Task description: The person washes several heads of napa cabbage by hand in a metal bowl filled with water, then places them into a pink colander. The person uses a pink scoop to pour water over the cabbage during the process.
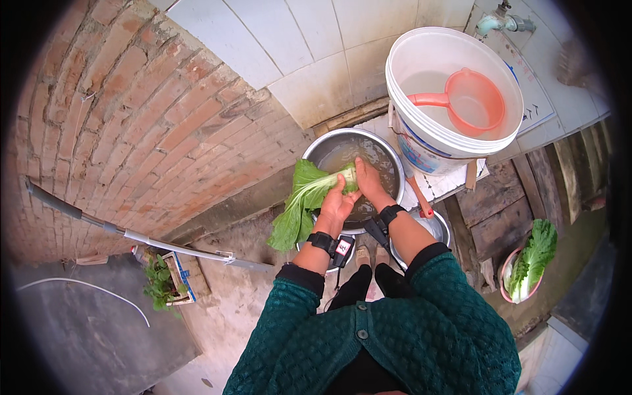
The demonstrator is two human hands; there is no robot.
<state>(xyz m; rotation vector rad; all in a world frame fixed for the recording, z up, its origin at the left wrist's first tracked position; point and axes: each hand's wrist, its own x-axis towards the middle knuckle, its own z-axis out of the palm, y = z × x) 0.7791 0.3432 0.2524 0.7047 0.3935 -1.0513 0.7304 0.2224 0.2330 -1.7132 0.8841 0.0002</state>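
Note:
Over a metal basin (398,163) of murky water, I hold a leafy green cabbage (308,187) with a pale stem. My left hand (338,202) grips the stem from below, its thumb lying on top. At the stem's cut end is my right hand (369,183), its fingers against the end and partly hiding it. The broad leaves hang past the basin's left rim. Each wrist wears a black strap with a small device.
A white bucket (419,133) behind the basin on the right holds a coral plastic dipper (476,101). Below stand another metal basin (442,224) and a knife-like wooden handle (419,196). At right, a pink bowl (504,286) holds a cabbage (531,261). A brick wall (163,113) rises left.

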